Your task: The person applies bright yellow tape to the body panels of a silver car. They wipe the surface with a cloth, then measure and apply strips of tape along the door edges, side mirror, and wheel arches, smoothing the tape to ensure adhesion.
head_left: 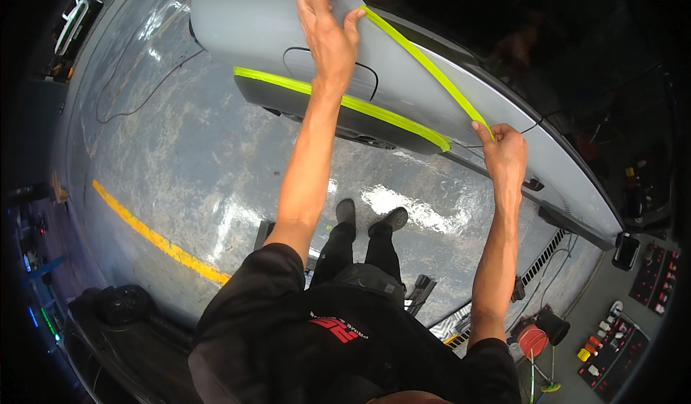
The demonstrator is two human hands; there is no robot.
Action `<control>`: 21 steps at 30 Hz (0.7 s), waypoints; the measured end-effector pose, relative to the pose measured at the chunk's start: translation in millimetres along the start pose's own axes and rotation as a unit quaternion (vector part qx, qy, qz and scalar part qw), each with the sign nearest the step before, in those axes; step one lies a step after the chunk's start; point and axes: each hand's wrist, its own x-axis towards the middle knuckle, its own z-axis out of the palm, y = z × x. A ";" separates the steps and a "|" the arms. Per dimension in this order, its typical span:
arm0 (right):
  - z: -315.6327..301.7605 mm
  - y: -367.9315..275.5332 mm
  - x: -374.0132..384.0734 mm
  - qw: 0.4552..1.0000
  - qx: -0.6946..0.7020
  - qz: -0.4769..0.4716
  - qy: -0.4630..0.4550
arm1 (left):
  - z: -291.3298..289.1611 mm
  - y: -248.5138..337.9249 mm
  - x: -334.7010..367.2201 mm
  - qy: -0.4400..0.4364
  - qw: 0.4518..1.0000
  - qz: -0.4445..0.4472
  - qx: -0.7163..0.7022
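A strip of bright yellow-green tape (430,66) stretches diagonally between my hands over the grey car's side panel (410,91). My left hand (331,41) has its thumb on the upper end of the strip, near the dark window; its other fingers rise apart from the thumb. At the lower end, my right hand (504,156) pinches the tape between thumb and fingers. Another length of the same tape (392,118) follows the wheel-arch edge, passing behind my left forearm. A round black outline (376,80) on the panel is partly hidden by my left wrist.
Below the arch shows part of the dark wheel (367,141). A yellow line (155,240) crosses the glossy grey floor at left. At lower right are a drain grate (543,256), a red reel (533,339) and a board with bottles (612,353). A dark car (122,346) stands lower left.
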 end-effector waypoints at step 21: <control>34.5 0.0 -6.3 0.994 0.025 0.107 0.001 | -1.5 -8.4 -28.5 0.007 0.996 0.074 0.050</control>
